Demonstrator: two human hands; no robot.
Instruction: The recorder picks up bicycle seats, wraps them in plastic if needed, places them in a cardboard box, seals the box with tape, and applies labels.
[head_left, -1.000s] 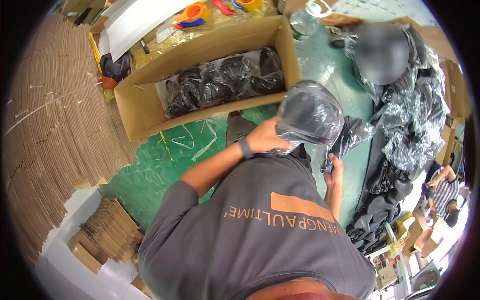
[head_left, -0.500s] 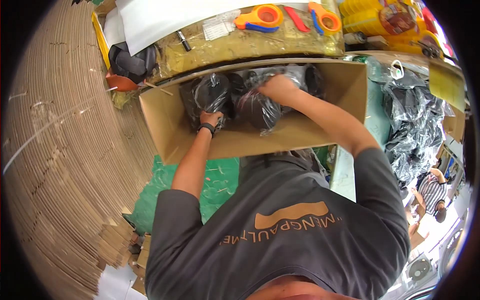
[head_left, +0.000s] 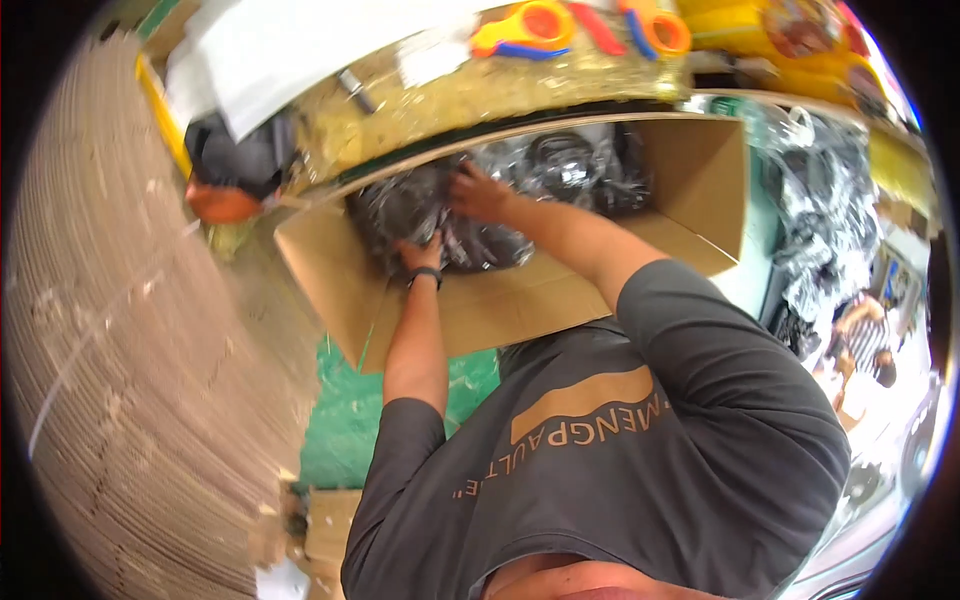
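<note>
1. Landmark: an open brown corrugated cardboard box [head_left: 560,300] stands on its base at the far edge of a green table surface [head_left: 345,420].
2. The box holds dark items wrapped in glossy clear plastic bags [head_left: 560,170], packed along its inside.
3. Left hand [head_left: 422,252], with a black wristband, is inside the box near its left end; the fingers press on one black plastic-wrapped bundle [head_left: 400,205].
4. Right hand [head_left: 478,192] lies on top of the same bundle, further into the box; whether it grips cannot be determined.
5. The hands are close together, not touching.
6. Beyond the box, orange tape dispensers [head_left: 530,25] lie on a yellow surface.
</note>
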